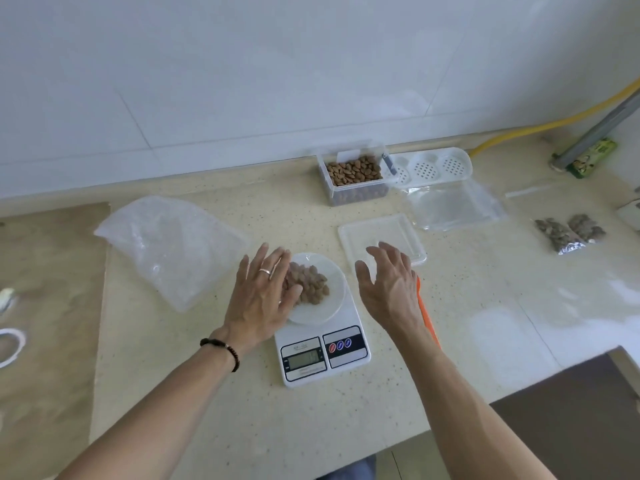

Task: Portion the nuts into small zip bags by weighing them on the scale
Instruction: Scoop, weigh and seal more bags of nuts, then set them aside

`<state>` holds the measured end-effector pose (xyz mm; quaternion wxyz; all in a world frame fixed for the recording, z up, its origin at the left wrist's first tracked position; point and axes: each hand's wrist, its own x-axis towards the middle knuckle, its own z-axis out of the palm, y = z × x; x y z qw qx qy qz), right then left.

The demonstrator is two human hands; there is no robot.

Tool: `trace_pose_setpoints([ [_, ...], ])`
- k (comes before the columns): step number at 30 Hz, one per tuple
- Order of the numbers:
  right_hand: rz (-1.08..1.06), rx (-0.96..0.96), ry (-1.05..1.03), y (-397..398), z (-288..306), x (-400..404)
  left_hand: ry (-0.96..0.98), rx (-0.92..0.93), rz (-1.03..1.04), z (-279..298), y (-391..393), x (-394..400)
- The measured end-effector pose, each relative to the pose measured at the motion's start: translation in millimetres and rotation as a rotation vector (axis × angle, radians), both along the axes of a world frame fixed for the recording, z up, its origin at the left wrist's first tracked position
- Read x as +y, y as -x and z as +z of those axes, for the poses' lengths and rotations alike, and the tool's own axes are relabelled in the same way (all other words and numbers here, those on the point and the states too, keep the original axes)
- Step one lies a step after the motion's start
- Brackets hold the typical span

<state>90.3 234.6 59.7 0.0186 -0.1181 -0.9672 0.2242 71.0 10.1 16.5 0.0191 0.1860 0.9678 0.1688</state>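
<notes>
Here my left hand (pixel 265 292) lies flat and spread over the left rim of the white dish (pixel 330 306), fingers straight, grip wide and holding nothing; the fingertips reach the heap of nuts (pixel 311 284) in the dish. The dish sits on the white scale (pixel 323 355), whose display faces me, though I cannot read its digits. My right hand (pixel 391 287) hovers just right of the dish, fingers loosely fanned, grip wide and closed on nothing. Under its wrist an orange strip (pixel 427 317) shows on the counter (pixel 242 410). Beyond that hand lies a clear plastic lid (pixel 398 230). Farther back, near the wall, stands the clear container (pixel 355 178) with more nuts inside, and beside it a white perforated tray (pixel 436 166). A stack of clear zip bags (pixel 453 209) lies right of the lid. Well to the right, two small filled bags (pixel 568 233) of nuts rest side by side. To my left, a large crumpled clear bag (pixel 169 244) lies on the counter, just beside my left hand.
</notes>
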Motion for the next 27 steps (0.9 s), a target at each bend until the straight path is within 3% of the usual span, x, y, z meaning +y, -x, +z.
trace_pose_setpoints([
  [7, 0.237, -0.121, -0.157, -11, -5, -25, 0.148, -0.018, -0.041, -17, -33, -19],
  [27, 0.229, -0.095, -0.132, -15, -13, -20, 0.161, -0.014, -0.009, -25, -38, -19],
])
